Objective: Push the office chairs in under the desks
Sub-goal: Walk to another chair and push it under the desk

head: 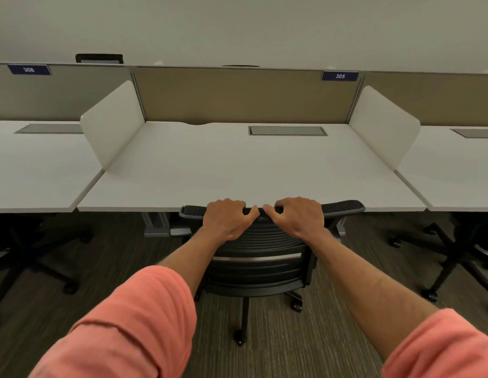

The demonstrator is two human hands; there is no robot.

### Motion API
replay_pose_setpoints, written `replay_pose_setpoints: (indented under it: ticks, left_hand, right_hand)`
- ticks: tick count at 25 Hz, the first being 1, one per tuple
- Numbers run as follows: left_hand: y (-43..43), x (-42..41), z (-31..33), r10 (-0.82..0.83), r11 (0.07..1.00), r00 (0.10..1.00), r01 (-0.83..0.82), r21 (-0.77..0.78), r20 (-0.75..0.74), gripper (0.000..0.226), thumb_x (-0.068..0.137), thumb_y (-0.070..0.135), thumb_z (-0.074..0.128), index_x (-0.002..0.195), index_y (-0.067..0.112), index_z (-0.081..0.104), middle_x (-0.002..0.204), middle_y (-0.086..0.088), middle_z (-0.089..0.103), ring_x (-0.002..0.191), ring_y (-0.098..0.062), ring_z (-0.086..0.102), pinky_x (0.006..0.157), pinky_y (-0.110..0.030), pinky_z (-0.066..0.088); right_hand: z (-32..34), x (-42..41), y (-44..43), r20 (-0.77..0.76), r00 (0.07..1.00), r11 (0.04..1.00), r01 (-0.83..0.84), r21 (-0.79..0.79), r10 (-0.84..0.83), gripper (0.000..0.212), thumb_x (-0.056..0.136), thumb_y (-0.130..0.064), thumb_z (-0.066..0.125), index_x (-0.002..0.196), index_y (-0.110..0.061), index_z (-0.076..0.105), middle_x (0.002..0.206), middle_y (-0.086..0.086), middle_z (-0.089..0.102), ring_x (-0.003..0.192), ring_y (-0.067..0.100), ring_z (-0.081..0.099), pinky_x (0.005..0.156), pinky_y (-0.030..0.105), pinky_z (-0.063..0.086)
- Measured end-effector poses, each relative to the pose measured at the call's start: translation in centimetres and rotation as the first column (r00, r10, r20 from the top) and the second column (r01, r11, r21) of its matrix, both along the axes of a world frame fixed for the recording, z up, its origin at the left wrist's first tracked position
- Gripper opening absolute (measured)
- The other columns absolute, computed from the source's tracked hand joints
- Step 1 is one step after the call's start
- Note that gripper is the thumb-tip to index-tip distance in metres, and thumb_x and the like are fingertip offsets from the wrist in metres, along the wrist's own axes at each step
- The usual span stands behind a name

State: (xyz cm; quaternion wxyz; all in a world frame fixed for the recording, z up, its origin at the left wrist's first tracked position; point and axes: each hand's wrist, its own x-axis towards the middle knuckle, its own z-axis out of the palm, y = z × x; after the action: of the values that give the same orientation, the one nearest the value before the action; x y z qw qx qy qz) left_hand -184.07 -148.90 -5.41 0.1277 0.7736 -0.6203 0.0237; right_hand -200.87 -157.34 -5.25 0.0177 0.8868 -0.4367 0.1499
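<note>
Against desk 305 (251, 170), left hand (228, 218) and right hand (298, 216) each close a grip on the chair (259, 257) back.

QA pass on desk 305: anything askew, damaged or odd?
Nothing stands out. The desk is bare and undamaged, the chair sits square against its front edge, and the left hand and right hand grip the backrest top.

I can read two numbers. A small blue sign (340, 76) with white numbers says 305. It sits at the top right of the tan wall (245, 96) behind the middle desk. Another blue sign (29, 69) far to the left looks like 306, but it is blurry.
</note>
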Motion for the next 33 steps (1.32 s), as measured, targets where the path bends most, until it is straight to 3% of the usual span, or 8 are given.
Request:
replay_pose_setpoints:
  ticks: [7, 17, 28, 33]
  left_hand:
    - [-5.4, 0.4, 0.0, 0.021, 1.000, 1.000, -0.021, 0.010, 0.003, 0.057, 0.093, 0.061, 0.027, 0.059, 0.021, 0.047, 0.058, 0.006, 0.050, 0.054, -0.012, 0.045, 0.060, -0.033, 0.033]
    - [-9.9, 1.5, 0.0, -0.002, 1.000, 1.000, 0.002, 0.006, 0.010, 0.055, 0.095, 0.058, 0.029, 0.058, 0.020, 0.046, 0.056, 0.005, 0.049, 0.051, -0.011, 0.043, 0.056, -0.031, 0.027]
    - [-12.5, 2.8, 0.1, -0.056, 0.998, 0.997, 0.056, 0.004, 0.044, 0.055, 0.092, 0.059, 0.027, 0.058, 0.020, 0.047, 0.055, 0.004, 0.051, 0.051, -0.013, 0.046, 0.054, -0.031, 0.027]
    - [-12.2, 2.7, 0.0, -0.021, 1.000, 0.998, 0.021, -0.006, 0.060, 0.053, 0.095, 0.053, 0.028, 0.059, 0.019, 0.047, 0.055, 0.003, 0.049, 0.054, -0.018, 0.048, 0.059, -0.032, 0.032]
  right_hand:
    - [-0.1, 0.5, -5.4, -0.004, 1.000, 1.000, 0.006, -0.002, -0.006, 0.063, 0.091, -0.070, 0.029, 0.067, -0.026, 0.067, 0.055, -0.008, 0.057, 0.056, 0.013, 0.053, 0.052, 0.026, 0.029]
    - [-0.4, 1.5, -9.8, 0.001, 1.000, 0.999, 0.027, 0.038, -0.027, 0.063, 0.092, -0.068, 0.029, 0.067, -0.024, 0.067, 0.057, -0.007, 0.059, 0.057, 0.013, 0.055, 0.062, 0.029, 0.041]
    - [-0.5, 2.3, -11.6, 0.007, 0.998, 0.998, 0.065, 0.010, -0.065, 0.063, 0.090, -0.068, 0.029, 0.065, -0.024, 0.067, 0.054, -0.008, 0.057, 0.053, 0.012, 0.050, 0.055, 0.027, 0.030]
    - [-0.6, 2.4, -11.6, 0.003, 0.998, 0.998, 0.064, 0.022, -0.064, 0.064, 0.091, -0.068, 0.028, 0.067, -0.024, 0.067, 0.055, -0.008, 0.056, 0.054, 0.012, 0.050, 0.058, 0.029, 0.033]
